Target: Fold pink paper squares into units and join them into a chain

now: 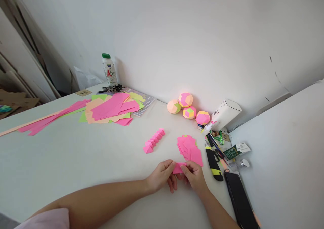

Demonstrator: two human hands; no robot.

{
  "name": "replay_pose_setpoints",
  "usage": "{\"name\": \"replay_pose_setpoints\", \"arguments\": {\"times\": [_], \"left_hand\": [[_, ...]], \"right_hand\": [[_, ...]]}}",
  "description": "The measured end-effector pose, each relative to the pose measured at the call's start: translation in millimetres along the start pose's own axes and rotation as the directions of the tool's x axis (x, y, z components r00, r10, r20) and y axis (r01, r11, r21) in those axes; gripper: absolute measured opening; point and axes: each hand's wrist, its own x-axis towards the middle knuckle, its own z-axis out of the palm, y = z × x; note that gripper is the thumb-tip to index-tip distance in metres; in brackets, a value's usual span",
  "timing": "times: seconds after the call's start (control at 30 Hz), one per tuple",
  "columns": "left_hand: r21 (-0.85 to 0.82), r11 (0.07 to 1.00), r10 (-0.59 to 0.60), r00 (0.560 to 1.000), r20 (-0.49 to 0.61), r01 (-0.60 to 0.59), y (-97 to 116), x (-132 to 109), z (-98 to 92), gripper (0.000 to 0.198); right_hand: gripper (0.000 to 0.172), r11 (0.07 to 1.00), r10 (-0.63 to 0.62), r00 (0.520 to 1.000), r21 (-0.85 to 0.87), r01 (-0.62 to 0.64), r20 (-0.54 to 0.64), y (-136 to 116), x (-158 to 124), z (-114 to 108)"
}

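Both hands meet near the table's point(63, 161) front edge: the left hand point(162, 175) and right hand point(194, 175) pinch a small pink paper piece point(178, 168) between them, with a pink paper stack point(189, 148) just beyond.

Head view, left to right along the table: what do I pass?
Pink strips → loose sheet stack → row of folded pink pieces → left hand → pink paper pinched by both hands → right hand → yellow-black cutter → black phone.
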Motion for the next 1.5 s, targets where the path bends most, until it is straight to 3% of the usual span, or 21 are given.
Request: {"name": "replay_pose_setpoints", "arguments": {"times": [1.5], "left_hand": [[-0.008,1.0,0.014,1.0,0.02,-0.014,0.2,0.1,1.0,0.046]], "right_hand": [[0.035,0.999,0.033,0.999,-0.005,-0.033,-0.014,-1.6,-0.3,0.4]]}}
